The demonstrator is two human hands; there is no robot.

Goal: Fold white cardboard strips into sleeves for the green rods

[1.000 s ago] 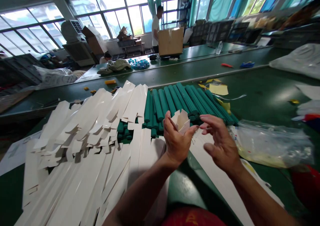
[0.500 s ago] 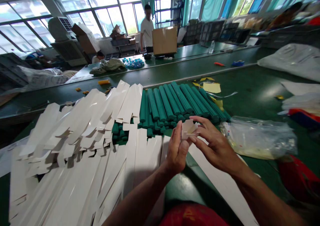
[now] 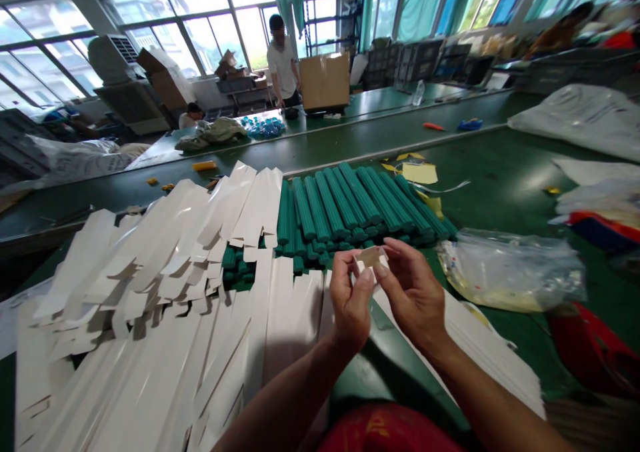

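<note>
Between my hands is the end of a white cardboard box point(image 3: 371, 259), with small flaps at its opening and a tan inside. My left hand point(image 3: 351, 300) grips its left side, thumb on the near edge. Around the right side, my right hand point(image 3: 417, 292) is closed, its thumb pressing beside the other one. The rest of the box is hidden by my hands. Just beyond lies a stack of green ribbed sticks point(image 3: 345, 202). Many white cardboard boxes point(image 3: 165, 239) are heaped to the left, several with end flaps sticking out.
A clear plastic bag point(image 3: 515, 272) lies right of my hands, near a red object point(image 3: 593, 349). White cardboard point(image 3: 493, 352) lies under my right forearm. Across the green table point(image 3: 480, 165) are yellow scraps point(image 3: 419, 172). A person point(image 3: 284, 65) stands behind a large carton point(image 3: 325, 82).
My right hand has closed round the box, its thumb now at the near edge beside my left thumb. The upright flap has come down. The person at the back has leaned forward.
</note>
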